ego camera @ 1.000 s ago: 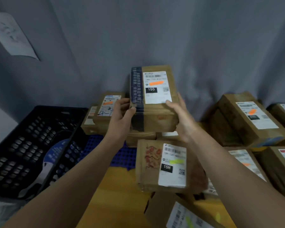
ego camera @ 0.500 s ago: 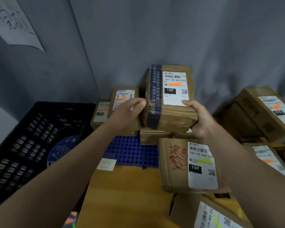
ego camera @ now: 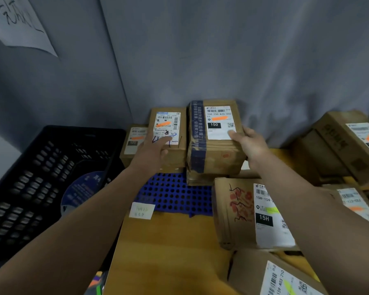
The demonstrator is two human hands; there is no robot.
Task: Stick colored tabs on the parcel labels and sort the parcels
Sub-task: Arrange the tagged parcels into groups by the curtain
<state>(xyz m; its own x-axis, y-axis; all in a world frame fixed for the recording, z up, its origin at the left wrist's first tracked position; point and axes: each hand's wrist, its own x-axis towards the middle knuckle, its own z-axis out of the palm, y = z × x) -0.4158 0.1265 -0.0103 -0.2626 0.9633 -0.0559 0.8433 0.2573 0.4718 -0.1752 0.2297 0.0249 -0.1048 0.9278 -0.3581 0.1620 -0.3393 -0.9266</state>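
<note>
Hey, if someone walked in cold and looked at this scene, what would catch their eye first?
The brown parcel marked 150, blue-taped with an orange tab, sits at centre, the right hand gripping its right edge. The left hand touches the orange-tabbed parcel beside it, and a black crate sits far left.

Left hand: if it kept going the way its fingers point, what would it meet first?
The parcel with handwritten marks, beside the 150 parcel that the right hand grips. The fingers of the left hand seem to touch its label, though depth is unclear.
</note>
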